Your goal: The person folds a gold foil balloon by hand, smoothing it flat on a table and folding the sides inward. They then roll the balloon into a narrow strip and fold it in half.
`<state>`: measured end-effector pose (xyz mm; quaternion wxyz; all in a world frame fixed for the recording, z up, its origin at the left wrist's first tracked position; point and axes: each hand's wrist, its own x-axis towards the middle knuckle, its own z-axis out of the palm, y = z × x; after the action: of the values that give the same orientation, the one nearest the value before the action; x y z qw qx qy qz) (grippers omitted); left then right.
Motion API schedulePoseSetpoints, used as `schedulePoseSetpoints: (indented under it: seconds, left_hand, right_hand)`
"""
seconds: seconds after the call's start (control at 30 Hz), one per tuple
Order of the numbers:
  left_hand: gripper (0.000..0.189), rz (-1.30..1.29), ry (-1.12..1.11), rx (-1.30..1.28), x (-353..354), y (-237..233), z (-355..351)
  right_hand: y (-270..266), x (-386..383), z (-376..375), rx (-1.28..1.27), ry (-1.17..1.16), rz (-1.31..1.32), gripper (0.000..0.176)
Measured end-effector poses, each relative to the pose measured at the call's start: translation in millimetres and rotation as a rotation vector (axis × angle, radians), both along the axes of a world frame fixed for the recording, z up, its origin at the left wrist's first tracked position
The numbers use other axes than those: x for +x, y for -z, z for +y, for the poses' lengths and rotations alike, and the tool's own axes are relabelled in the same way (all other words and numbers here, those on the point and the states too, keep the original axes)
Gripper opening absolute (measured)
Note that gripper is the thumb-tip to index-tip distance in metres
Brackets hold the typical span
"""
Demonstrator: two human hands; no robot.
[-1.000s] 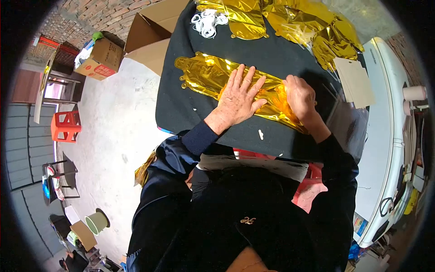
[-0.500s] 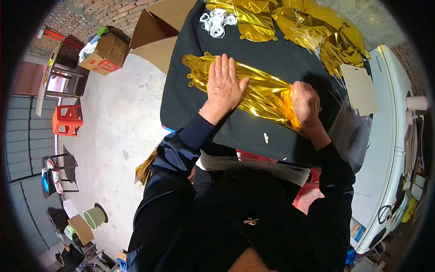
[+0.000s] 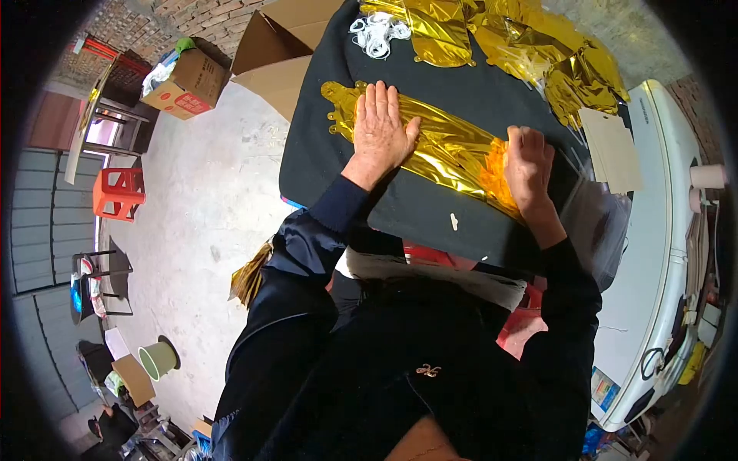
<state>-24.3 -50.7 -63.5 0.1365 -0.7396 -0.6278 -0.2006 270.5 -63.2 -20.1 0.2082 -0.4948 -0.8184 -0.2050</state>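
Observation:
A shiny gold foil balloon point(image 3: 450, 150), flat and folded into a long strip, lies slantwise on the black-covered table point(image 3: 415, 219). My left hand point(image 3: 380, 138) rests flat on its left part, fingers straight and together, thumb out to the side. At the strip's right end is my right hand point(image 3: 529, 165), its fingers curled in against the foil's edge. What those fingers hold, if anything, is hidden from me. Near the table's front edge lies a small white tab-like piece point(image 3: 453, 222).
White string point(image 3: 378, 34) and more gold foil balloons point(image 3: 438, 34) lie along the far side. Pale cards point(image 3: 611, 150) and clear plastic bags point(image 3: 603, 223) are at the right, beside a white surface point(image 3: 642, 292). An open cardboard box point(image 3: 273, 65) stands beyond the table's left.
My right hand has turned and lifted slightly at the balloon's right end, its fingers still curled. My left hand stays flat on the foil. The view has shifted a little.

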Motion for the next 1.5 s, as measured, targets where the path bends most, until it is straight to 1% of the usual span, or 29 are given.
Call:
schedulePoseSetpoints:
  seconds: [0.03, 0.13, 0.23, 0.27, 0.33, 0.4, 0.47, 0.5, 0.57, 0.67, 0.7, 0.73, 0.8, 0.87, 0.93, 0.97, 1.03, 1.13, 1.23, 1.27, 1.33, 1.43, 1.5]
  left_hand:
    - [0.079, -0.003, 0.001, 0.012, 0.0, 1.3, 1.0]
    - [0.079, -0.015, -0.001, 0.003, 0.7, 1.6, 1.5]
    - [0.081, -0.017, -0.016, -0.061, 1.4, -1.6, 1.8]
    - [0.082, -0.017, -0.028, -0.089, 1.6, -1.9, 1.3]
    - [0.081, -0.019, -0.016, -0.045, 0.9, -1.7, 0.4]
    - [0.079, -0.016, 0.007, 0.023, 0.0, -0.2, -0.2]
    - [0.079, -0.010, 0.003, 0.010, -0.1, 0.2, 1.2]
    - [0.079, -0.006, -0.001, 0.003, -0.5, 1.7, 2.0]
    - [0.079, -0.002, 0.002, 0.022, -1.3, 4.6, 4.3]
    - [0.079, 0.004, 0.012, 0.096, 2.1, -7.8, -3.0]
    - [0.079, 0.006, 0.016, 0.132, 6.2, -18.8, -6.3]
    - [0.075, 0.004, 0.050, 0.185, 16.0, -29.8, -13.1]
    - [0.069, -0.186, 0.237, 0.153, 39.8, -55.6, -36.9]
    - [0.067, -0.199, 0.296, 0.060, 65.5, -53.3, -62.9]
    - [0.063, -0.196, 0.348, -0.019, 77.2, -54.5, -87.1]
    - [0.061, -0.244, 0.348, -0.026, 76.8, -52.8, -95.6]
    - [0.057, -0.301, 0.313, -0.033, 70.4, -49.0, -103.3]
    - [0.053, -0.279, 0.208, -0.004, 37.9, -50.3, -106.5]
    - [0.052, -0.326, 0.201, -0.011, 1.7, -44.8, -100.2]
    - [0.048, -0.311, 0.190, -0.002, -7.2, -41.7, -98.8]
    - [0.042, -0.314, 0.244, -0.034, -19.4, -41.2, -96.0]
    - [0.035, -0.319, 0.298, -0.003, -27.4, -44.0, -93.0]
    - [0.031, -0.333, 0.302, -0.042, -33.4, -45.0, -88.8]
  right_hand:
    - [-4.2, -3.2, -2.9, 0.021, 0.009, -0.026, 0.032]
    - [-7.8, -31.9, -17.2, -0.071, -0.160, -0.102, 0.056]
    - [-12.2, -46.8, -24.3, -0.368, -0.298, -0.058, 0.065]
    - [-9.3, -42.3, -24.2, -0.392, -0.270, -0.062, 0.066]
    - [0.7, -25.9, -21.5, -0.439, -0.219, -0.074, 0.067]
    - [4.9, -6.1, -26.2, -0.371, -0.243, -0.070, 0.067]
    - [5.6, 11.1, -30.9, -0.297, -0.248, -0.102, 0.067]
    - [2.1, 14.2, -33.8, -0.323, -0.265, -0.045, 0.066]
    - [-1.4, 18.8, -39.1, -0.345, -0.266, -0.020, 0.067]
    - [-0.2, 21.0, -43.6, -0.357, -0.281, 0.007, 0.067]
    - [-0.1, 20.7, -42.2, -0.354, -0.289, 0.013, 0.067]
    - [-0.1, 20.5, -40.9, -0.350, -0.286, 0.010, 0.067]
    - [1.1, 21.0, -42.6, -0.355, -0.283, 0.000, 0.067]
    - [3.6, 22.3, -42.6, -0.379, -0.272, -0.008, 0.066]
    - [3.6, 21.8, -40.6, -0.394, -0.265, -0.006, 0.066]
    - [3.1, 21.9, -41.5, -0.405, -0.263, 0.000, 0.066]
    - [1.9, 21.5, -42.9, -0.430, -0.264, 0.011, 0.067]
    - [-2.9, 21.3, -43.5, -0.459, -0.256, 0.019, 0.067]
    - [-6.6, 18.0, -43.6, -0.490, -0.236, 0.010, 0.067]
    - [-7.6, 17.6, -43.9, -0.500, -0.231, 0.009, 0.067]
    - [-8.6, 17.2, -45.1, -0.513, -0.222, 0.011, 0.066]
    - [-8.4, 17.8, -45.8, -0.525, -0.221, 0.020, 0.066]
    - [-7.3, 19.2, -44.6, -0.539, -0.225, 0.030, 0.066]
